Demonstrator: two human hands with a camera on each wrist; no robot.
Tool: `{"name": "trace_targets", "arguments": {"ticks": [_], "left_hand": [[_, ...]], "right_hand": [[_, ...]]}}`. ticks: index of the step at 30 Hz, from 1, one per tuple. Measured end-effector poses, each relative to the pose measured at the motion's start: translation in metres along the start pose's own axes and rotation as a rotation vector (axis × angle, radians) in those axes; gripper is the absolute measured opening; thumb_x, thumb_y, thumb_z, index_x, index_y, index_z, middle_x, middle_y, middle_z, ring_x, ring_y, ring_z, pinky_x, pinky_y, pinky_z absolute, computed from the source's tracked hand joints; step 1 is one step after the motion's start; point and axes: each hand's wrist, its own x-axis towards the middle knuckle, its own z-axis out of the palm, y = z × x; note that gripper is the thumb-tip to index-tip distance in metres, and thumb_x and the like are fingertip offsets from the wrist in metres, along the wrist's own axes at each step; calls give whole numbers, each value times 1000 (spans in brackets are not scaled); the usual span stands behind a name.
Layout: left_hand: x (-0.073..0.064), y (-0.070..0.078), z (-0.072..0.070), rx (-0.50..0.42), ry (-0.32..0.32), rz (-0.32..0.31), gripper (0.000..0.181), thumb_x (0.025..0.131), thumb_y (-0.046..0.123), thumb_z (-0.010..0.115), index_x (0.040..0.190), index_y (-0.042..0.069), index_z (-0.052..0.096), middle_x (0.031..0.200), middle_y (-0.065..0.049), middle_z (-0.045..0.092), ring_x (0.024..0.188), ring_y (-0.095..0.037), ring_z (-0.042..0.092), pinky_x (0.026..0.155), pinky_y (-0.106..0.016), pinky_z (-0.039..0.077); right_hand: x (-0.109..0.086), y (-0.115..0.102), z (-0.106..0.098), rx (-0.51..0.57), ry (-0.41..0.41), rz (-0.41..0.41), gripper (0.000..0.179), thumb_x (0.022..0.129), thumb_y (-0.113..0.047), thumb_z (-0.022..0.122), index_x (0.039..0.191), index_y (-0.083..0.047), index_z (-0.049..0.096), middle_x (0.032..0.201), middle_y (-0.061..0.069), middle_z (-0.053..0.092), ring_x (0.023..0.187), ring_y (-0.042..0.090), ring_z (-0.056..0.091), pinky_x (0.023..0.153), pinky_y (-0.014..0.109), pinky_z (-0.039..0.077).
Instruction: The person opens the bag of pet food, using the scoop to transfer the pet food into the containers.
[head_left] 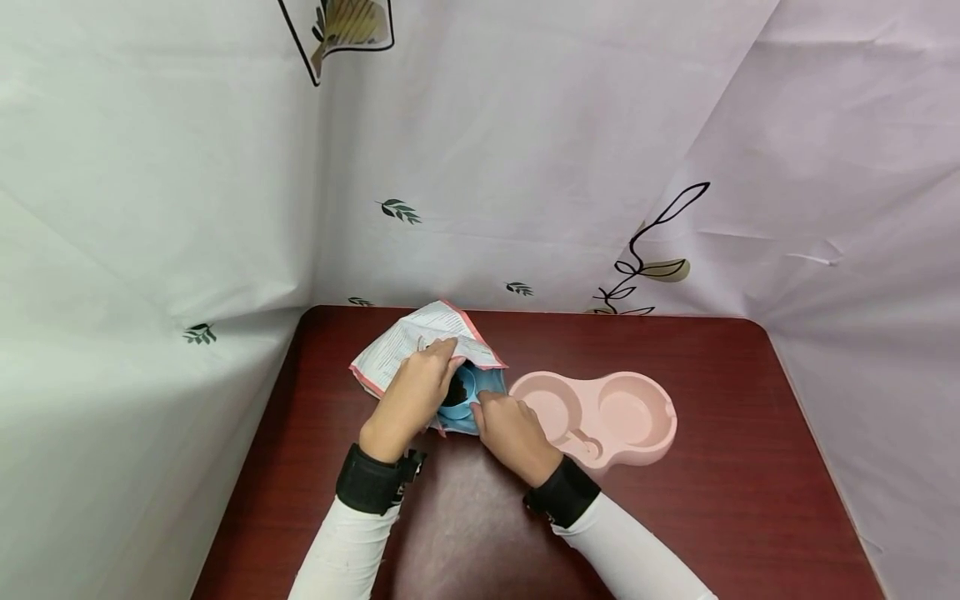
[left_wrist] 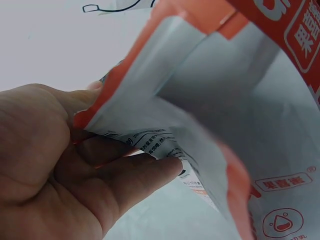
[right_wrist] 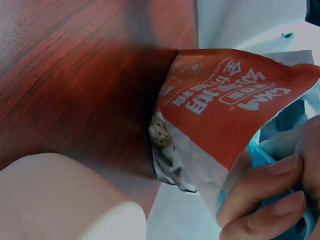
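Observation:
A red-and-white printed bag (head_left: 420, 337) with a cat pictured on its front lies at the back left of the table, its mouth held apart. My left hand (head_left: 422, 379) grips the upper edge of the bag's opening, and in the left wrist view its fingers (left_wrist: 145, 182) lie along the printed outside. My right hand (head_left: 517, 433) holds a light-blue scoop (head_left: 467, 382) by its handle at the bag's mouth. Dark contents (head_left: 455, 393) show in the scoop's cup. In the right wrist view, curled fingers (right_wrist: 260, 185) wrap the scoop handle (right_wrist: 292, 232).
Right beside my right hand stands a pink double bowl (head_left: 626, 412) with two round hollows and a small round recess in front. The dark red wooden table (head_left: 750, 467) meets pale curtains (head_left: 525, 167) at the back and sides.

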Motion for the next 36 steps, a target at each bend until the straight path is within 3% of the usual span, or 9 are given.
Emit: {"name": "trace_targets", "arguments": {"ticks": [5,10,17,27,36], "left_hand": [[1,-3,0,-8,-1,0,37,100,19,55,125,-7,60,119,-24,67,107,-35,64,83,-48,57],[2,-5,-1,-9,-4,-3,36,101,19,54,126,-6,60,120,-23,67,107,-34,64,83,-48,57],[4,-6,-4,-21,-22,-27,38,101,20,53,128,-6,60,122,-24,66,111,-34,62,87,-48,55],[4,-10,-3,-27,-25,-33,38,102,21,52,128,-5,59,122,-24,66,111,-34,62,87,-49,55],[6,-9,-4,-34,-16,-25,36,101,18,52,127,-5,60,119,-23,68,107,-34,64,85,-48,56]], "right_hand": [[-2,4,-6,26,-29,-4,29,96,-24,56,69,-15,51,57,2,49,53,23,58,42,43,47],[-9,12,-11,61,-7,-23,28,96,-24,56,70,-17,50,58,-3,43,53,16,53,44,38,45],[-23,24,-5,89,52,-59,13,96,-24,57,87,-15,59,68,-6,51,59,11,54,49,36,48],[-31,30,3,135,82,-82,12,98,-23,54,90,-14,57,73,-5,50,62,13,54,53,38,50],[-36,37,-22,218,63,-80,8,97,-20,57,89,-17,61,77,-7,58,71,10,59,61,37,53]]}}
